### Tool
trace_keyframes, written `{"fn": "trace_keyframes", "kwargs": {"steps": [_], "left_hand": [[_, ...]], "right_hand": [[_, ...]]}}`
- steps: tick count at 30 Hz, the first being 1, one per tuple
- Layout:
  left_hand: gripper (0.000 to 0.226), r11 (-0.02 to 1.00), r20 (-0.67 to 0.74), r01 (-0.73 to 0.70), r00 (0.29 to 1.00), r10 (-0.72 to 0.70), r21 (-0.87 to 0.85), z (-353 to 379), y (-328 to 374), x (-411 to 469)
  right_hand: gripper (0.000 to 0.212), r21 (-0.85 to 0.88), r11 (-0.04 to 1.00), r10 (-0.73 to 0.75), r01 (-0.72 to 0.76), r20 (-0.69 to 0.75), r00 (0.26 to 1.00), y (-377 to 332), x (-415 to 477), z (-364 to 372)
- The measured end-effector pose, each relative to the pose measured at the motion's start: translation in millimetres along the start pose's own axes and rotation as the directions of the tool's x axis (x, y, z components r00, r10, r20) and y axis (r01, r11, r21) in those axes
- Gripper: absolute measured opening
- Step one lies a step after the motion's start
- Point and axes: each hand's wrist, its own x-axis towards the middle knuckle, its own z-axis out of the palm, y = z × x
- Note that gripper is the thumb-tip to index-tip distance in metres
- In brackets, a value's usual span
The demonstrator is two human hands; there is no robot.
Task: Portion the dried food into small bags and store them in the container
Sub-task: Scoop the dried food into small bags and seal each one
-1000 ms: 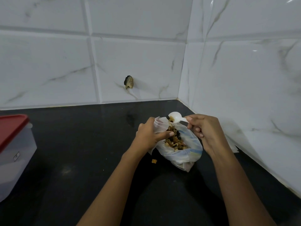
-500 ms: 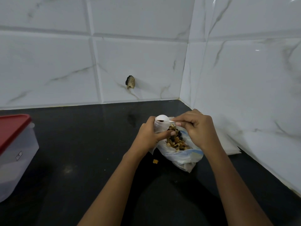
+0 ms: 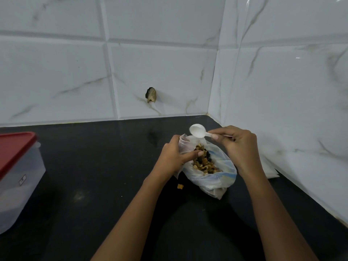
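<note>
A large thin plastic bag (image 3: 216, 180) lies open on the black counter, with mixed brown and dark dried food (image 3: 204, 162) showing inside. My left hand (image 3: 175, 157) pinches a small clear bag (image 3: 185, 143) at the big bag's left rim. My right hand (image 3: 239, 146) holds a white plastic spoon (image 3: 197, 130) by its handle, bowl empty, just above the small bag's mouth. A clear container with a red lid (image 3: 14, 174) stands at the far left edge.
One loose piece of dried food (image 3: 180, 186) lies on the black counter (image 3: 94, 166) just left of the big bag. White flat bags or paper (image 3: 270, 171) rest against the right tiled wall. Tiled walls meet in a corner behind.
The spoon tipped over the small bag's mouth half a second ago, then lifted up and back to the right; its bowl now shows empty. My left hand stayed put.
</note>
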Motion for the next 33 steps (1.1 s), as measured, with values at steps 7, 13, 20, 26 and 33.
{"fn": "trace_keyframes", "kwargs": {"steps": [7, 13, 20, 26, 33], "left_hand": [[0.071, 0.973, -0.069, 0.062, 0.997, -0.048, 0.224, 4.1, -0.4, 0.8], [0.058, 0.963, -0.085, 0.064, 0.995, -0.043, 0.262, 5.1, 1.9, -3.5], [0.044, 0.935, -0.086, -0.024, 0.995, 0.058, 0.354, 11.2, 1.3, -9.9], [0.051, 1.0, -0.138, -0.012, 0.99, 0.014, 0.018, 11.3, 1.0, -10.8], [0.042, 0.985, -0.154, 0.005, 0.988, -0.032, -0.174, 13.2, 2.4, -10.6]], "right_hand": [[0.021, -0.406, 0.891, 0.239, -0.202, 0.043, 0.97, 7.9, -0.9, 4.4], [0.03, -0.628, 0.769, 0.287, -0.115, 0.179, 0.941, -1.4, -3.4, 8.7], [0.026, -0.556, 0.806, 0.344, -0.202, 0.162, 0.925, -5.2, -4.1, 17.1], [0.023, -0.37, 0.842, 0.464, -0.392, 0.126, 0.877, 4.6, 0.3, 18.5], [0.017, 0.017, 0.74, 0.663, -0.673, 0.155, 0.733, 18.6, 2.5, 12.7]]}}
